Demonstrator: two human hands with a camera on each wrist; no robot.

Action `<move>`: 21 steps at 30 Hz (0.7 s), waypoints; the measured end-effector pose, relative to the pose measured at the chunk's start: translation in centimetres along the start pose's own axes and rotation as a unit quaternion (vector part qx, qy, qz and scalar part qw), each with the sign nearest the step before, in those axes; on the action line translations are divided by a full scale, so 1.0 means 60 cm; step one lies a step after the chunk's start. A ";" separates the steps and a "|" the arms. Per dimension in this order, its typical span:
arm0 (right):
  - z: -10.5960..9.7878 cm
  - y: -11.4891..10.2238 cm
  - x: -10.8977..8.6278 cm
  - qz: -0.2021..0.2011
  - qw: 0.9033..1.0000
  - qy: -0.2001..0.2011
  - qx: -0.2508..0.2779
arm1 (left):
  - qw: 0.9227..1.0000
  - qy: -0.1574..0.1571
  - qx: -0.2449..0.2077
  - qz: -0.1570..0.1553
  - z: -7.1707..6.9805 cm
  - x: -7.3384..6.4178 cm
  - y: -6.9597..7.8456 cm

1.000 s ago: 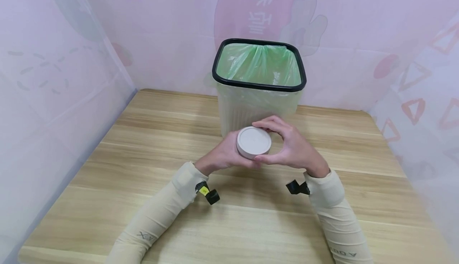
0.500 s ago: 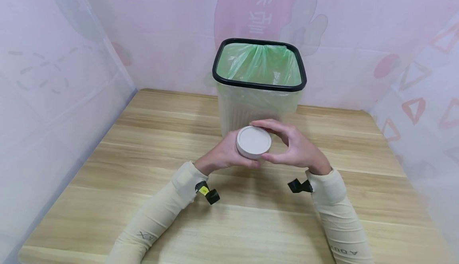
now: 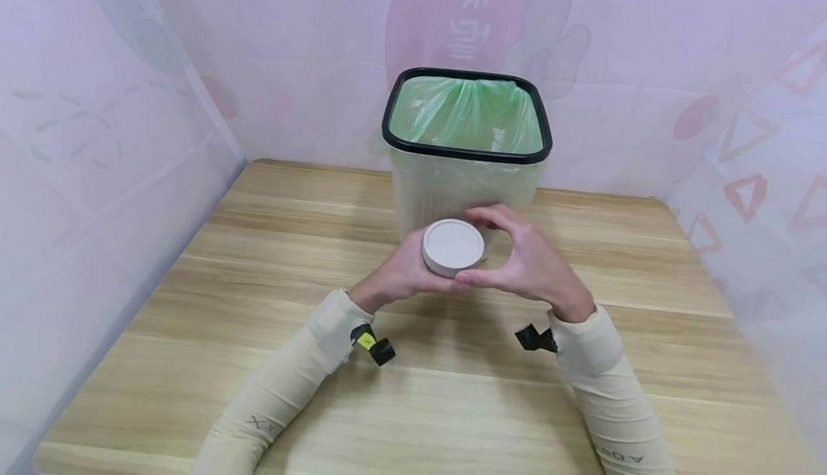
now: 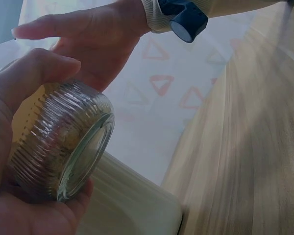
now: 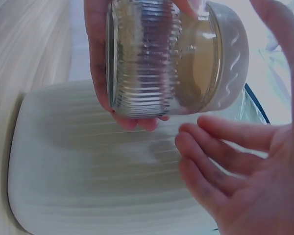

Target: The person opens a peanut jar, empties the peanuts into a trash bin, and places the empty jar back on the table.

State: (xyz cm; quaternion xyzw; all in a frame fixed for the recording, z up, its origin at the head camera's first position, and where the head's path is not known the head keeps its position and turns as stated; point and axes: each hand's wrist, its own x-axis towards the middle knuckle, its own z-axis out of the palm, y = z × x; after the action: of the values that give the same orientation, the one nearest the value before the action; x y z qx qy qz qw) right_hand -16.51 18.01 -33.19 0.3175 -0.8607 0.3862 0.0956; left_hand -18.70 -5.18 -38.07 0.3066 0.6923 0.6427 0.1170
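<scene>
A ribbed clear glass jar point(image 4: 54, 137) with a pale round lid point(image 3: 454, 244) is held above the table, in front of the bin. My left hand point(image 3: 403, 268) grips its body, thumb on one side and fingers on the other. Around the lid's right side stands my right hand point(image 3: 531, 263), its fingers and thumb spread in a loose C. In the right wrist view its fingers point(image 5: 225, 156) are slightly bent and apart from the lid, which has a wavy pattern on its side. Most of the jar's body is hidden under the lid in the head view.
A whitish waste bin with a black rim point(image 3: 465, 153) and a green plastic liner point(image 3: 468, 113) stands at the back of the wooden table point(image 3: 271, 267). Printed pink-white cloth walls point(image 3: 291, 52) enclose the table's back and sides. Each wrist carries a small black camera.
The jar and left hand have shifted slightly up and left. My right hand's fingers have opened away from the lid's far edge.
</scene>
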 end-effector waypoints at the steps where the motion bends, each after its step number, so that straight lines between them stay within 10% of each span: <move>1: 0.002 -0.001 0.000 0.001 1.000 0.010 -0.008 | 1.000 0.004 0.002 -0.003 0.000 0.000 0.000; 21: 0.022 -0.006 0.003 0.005 0.998 0.053 -0.044 | 0.999 0.026 0.001 -0.022 0.000 -0.001 -0.002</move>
State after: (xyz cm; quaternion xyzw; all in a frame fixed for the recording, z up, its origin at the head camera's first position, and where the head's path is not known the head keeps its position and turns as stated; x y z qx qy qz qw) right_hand -16.31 16.80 -33.82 0.2882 -0.8721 0.3646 0.1532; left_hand -18.72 -5.23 -38.19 0.2742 0.7026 0.6469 0.1128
